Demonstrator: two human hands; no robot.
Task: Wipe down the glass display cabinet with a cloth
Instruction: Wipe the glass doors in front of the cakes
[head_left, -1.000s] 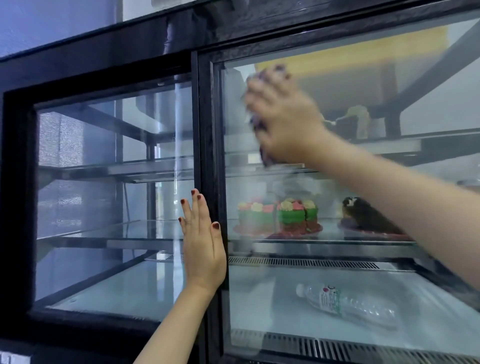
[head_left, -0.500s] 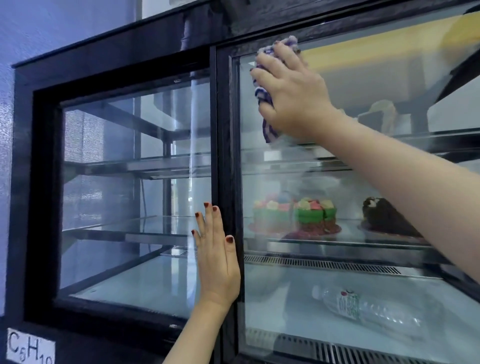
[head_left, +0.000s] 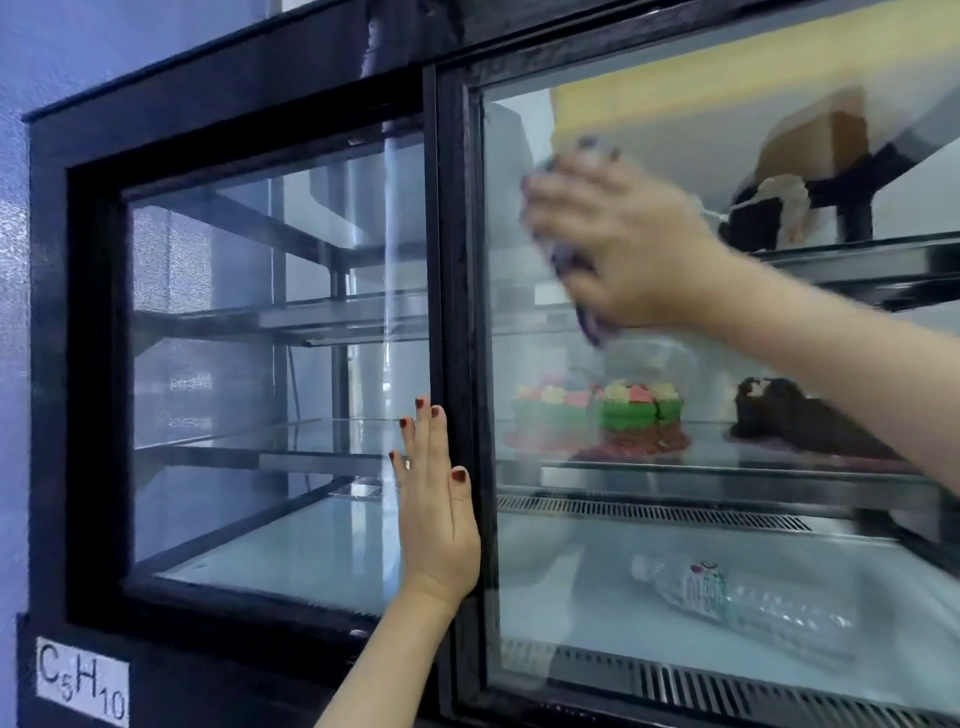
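Two hands on one glass display cabinet (head_left: 234, 88). Right hand (head_left: 623, 244): blurred, fingers curled over a bunched purple cloth (head_left: 587, 312), pressing it to the upper left of the right-hand pane (head_left: 675, 530). Most of that pane lies below and to the right of the cloth, so this hand is nearer the work. Left hand (head_left: 436, 509): flat, fingers straight, braced on the left pane (head_left: 260, 389) beside the centre post (head_left: 457, 312). Middle shelf: green frosted cakes (head_left: 639, 415), one dark cake (head_left: 795, 421). Floor: one plastic bottle (head_left: 743, 597), lying down.
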